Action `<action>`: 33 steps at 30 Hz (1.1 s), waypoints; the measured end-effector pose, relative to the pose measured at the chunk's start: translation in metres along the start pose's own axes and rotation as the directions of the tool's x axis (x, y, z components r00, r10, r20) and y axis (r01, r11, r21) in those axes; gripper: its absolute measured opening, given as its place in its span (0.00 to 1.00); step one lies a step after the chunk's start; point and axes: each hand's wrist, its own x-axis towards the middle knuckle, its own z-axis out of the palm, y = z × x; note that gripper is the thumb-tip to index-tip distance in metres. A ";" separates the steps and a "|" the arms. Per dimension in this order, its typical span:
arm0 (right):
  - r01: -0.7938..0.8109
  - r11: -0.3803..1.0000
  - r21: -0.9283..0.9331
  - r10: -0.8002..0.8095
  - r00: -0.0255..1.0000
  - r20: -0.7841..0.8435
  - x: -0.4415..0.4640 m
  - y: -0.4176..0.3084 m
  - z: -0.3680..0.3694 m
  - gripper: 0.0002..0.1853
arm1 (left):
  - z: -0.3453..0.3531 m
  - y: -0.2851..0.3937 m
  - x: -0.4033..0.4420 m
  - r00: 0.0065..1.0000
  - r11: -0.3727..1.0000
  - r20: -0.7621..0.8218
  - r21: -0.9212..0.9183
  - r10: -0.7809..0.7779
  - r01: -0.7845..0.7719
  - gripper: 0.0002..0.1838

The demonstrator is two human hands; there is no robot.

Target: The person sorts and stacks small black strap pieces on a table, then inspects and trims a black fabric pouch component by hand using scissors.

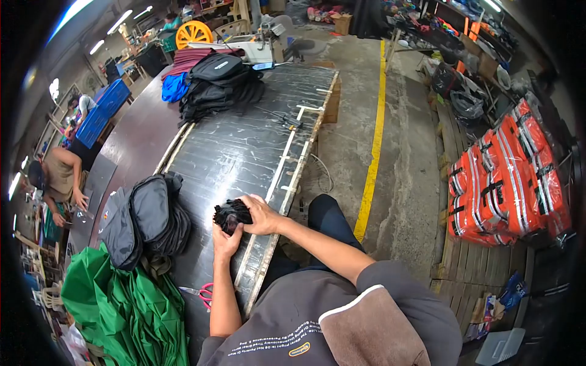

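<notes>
Both of my hands are closed around a small black bundle (231, 215) above the dark worktable (213, 160). It looks like bunched black strips or webbing, but its exact kind is too small to make out. My left hand (226, 243) grips it from the near side, and my right hand (262, 216) holds its right side with the thumb toward the left. To the left lies a stack of black bag pieces (149, 213). Red-handled scissors (204, 294) rest on the tabletop near my left forearm.
Green fabric (125, 308) is heaped at the lower left. Black backpacks (220, 79) and blue cloth (175, 87) lie at the table's far end. Wrapped orange bags (506, 177) stand on the right. A yellow line (373, 158) crosses the floor. Another person (61, 174) works at the left.
</notes>
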 end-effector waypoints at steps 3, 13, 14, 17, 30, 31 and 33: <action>-0.143 0.982 0.124 0.138 0.989 0.046 -0.003 -0.025 -0.017 0.43 | -0.003 -0.003 0.008 0.999 1.000 -0.024 -0.009 -0.026 0.026 0.32; 0.821 0.498 0.281 -0.585 0.557 -0.590 -0.056 -0.250 -0.199 0.11 | 0.002 -0.006 0.112 0.959 0.999 -0.282 -0.045 -0.020 0.007 0.13; 0.894 0.352 0.277 -0.650 0.447 -0.615 -0.067 -0.270 -0.213 0.07 | -0.003 -0.030 0.125 0.962 0.999 -0.272 -0.044 -0.017 0.005 0.17; 0.919 0.334 0.210 -0.639 0.385 -0.666 -0.092 -0.303 -0.218 0.10 | 0.012 -0.028 0.125 0.944 0.978 -0.303 0.198 0.128 -0.069 0.23; 0.863 0.503 -0.046 -0.547 0.277 -0.790 -0.093 -0.327 -0.225 0.07 | 0.006 -0.032 0.120 0.959 0.962 -0.256 0.269 0.122 -0.051 0.27; 0.852 0.524 -0.026 -0.536 0.306 -0.787 -0.095 -0.329 -0.227 0.06 | 0.008 -0.036 0.122 0.959 0.963 -0.256 0.262 0.125 -0.056 0.27; 0.844 0.537 -0.007 -0.509 0.317 -0.800 -0.097 -0.331 -0.226 0.06 | 0.005 -0.038 0.121 0.958 0.963 -0.256 0.264 0.126 -0.056 0.27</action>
